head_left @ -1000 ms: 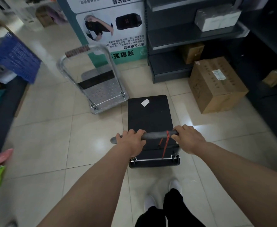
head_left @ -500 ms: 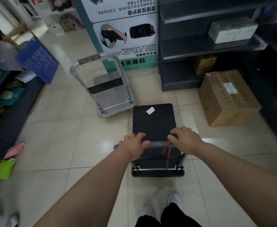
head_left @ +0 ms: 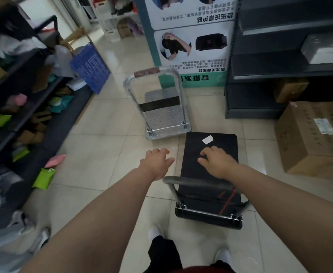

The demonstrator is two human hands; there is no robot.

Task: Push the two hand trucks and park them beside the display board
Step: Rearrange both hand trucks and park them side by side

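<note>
A black hand truck [head_left: 218,154] stands on the tiled floor just in front of me, its grey handle bar [head_left: 197,182] nearest to me with a red cord on it. My left hand [head_left: 156,161] and my right hand [head_left: 215,161] hover above and past the bar, fingers spread, holding nothing. A silver hand truck [head_left: 167,119] with a red-gripped handle stands ahead of the black one, right in front of the display board [head_left: 191,36], which stands upright on the floor.
Dark metal shelving [head_left: 280,66] rises to the right of the board, and a large cardboard box [head_left: 315,136] sits on the floor right of the black truck. Cluttered shelves [head_left: 13,95] and a blue crate [head_left: 90,67] line the left side. Green and pink packets [head_left: 43,178] lie on the floor.
Both hands have let go of the black truck's handle and lifted forward over it. The view has shifted, so the black truck now sits lower right.
</note>
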